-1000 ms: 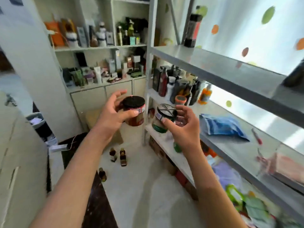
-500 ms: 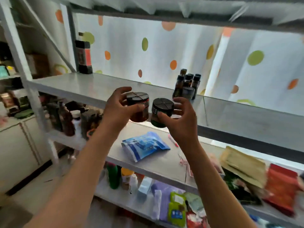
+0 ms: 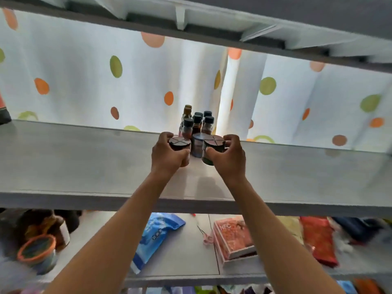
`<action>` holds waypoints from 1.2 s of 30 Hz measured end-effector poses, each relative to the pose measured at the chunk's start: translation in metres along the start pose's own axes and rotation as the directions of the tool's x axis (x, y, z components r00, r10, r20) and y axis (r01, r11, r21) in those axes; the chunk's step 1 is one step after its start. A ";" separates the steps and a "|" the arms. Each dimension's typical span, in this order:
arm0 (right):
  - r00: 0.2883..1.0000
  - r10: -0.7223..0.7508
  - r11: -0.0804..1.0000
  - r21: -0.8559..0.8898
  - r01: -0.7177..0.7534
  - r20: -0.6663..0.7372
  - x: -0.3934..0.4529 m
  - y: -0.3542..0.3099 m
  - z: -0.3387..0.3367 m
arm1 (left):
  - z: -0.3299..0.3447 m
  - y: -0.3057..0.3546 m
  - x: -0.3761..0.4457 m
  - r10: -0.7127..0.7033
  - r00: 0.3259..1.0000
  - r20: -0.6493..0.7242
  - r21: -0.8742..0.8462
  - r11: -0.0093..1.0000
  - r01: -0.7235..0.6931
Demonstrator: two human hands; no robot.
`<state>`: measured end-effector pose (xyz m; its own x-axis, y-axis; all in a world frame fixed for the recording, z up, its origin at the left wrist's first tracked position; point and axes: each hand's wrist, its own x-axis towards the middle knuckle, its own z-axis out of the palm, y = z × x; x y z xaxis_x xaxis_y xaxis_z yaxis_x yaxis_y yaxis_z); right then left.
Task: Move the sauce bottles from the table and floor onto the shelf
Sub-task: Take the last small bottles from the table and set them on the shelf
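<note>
My left hand (image 3: 167,157) grips a dark-lidded sauce jar (image 3: 180,143) with reddish contents, held over the grey shelf board (image 3: 84,162). My right hand (image 3: 228,158) grips a second dark-lidded sauce jar (image 3: 213,144) just to its right. Both jars sit low at the shelf surface; whether they touch it I cannot tell. Between and behind them stands a third jar (image 3: 198,143). Further back, several small dark-capped sauce bottles (image 3: 196,123) stand in a cluster by the curtain.
A white curtain with coloured dots (image 3: 106,81) hangs behind the shelf. Another board (image 3: 233,20) runs close overhead. The lower shelf holds a blue pouch (image 3: 157,234), a pink box (image 3: 233,238), red packets (image 3: 318,236) and an orange-rimmed tub (image 3: 37,249).
Both hands have carried the two jars from the open room up and forward onto the upper shelf, beside the bottle cluster. The view has turned from the floor toward the shelf.
</note>
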<state>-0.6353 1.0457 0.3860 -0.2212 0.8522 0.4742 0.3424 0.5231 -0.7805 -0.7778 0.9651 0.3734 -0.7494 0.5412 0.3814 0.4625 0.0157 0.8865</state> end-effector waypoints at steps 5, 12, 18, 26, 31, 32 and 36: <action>1.000 0.012 0.995 -0.103 -0.012 0.000 0.021 0.010 0.021 | 0.025 -0.010 0.025 0.026 1.000 0.011 0.080 0.996 -0.026; 1.000 0.004 0.991 -0.134 -0.001 0.019 0.017 0.031 0.044 | 0.046 -0.018 0.023 0.114 0.993 0.010 0.098 0.989 -0.114; 0.999 0.004 0.997 -0.078 -0.002 0.031 0.016 0.042 0.048 | 0.049 -0.024 0.024 0.163 0.986 0.024 0.162 0.973 -0.165; 0.996 0.017 0.999 -0.032 -0.015 0.082 0.014 0.042 0.043 | 0.049 -0.028 0.015 0.205 0.973 0.109 0.255 0.940 -0.227; 0.964 -0.265 0.902 -0.343 0.261 0.036 -0.007 0.034 0.037 | 0.047 -0.013 -0.007 0.291 0.957 0.010 0.377 0.885 -0.274; 0.946 -0.322 0.885 -0.345 0.313 0.033 -0.013 0.033 0.036 | 0.046 -0.009 -0.015 0.297 0.954 -0.028 0.390 0.882 -0.263; 0.921 -0.381 0.881 -0.268 0.389 0.084 -0.035 0.049 0.013 | 0.044 0.000 -0.058 0.366 0.930 -0.041 0.503 0.812 -0.297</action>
<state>-0.6227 1.0415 0.3258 -0.4110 0.5843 0.6998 0.4599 0.7957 -0.3942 -0.7137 0.9710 0.3398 -0.5468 0.4745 0.6898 0.8365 0.2746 0.4743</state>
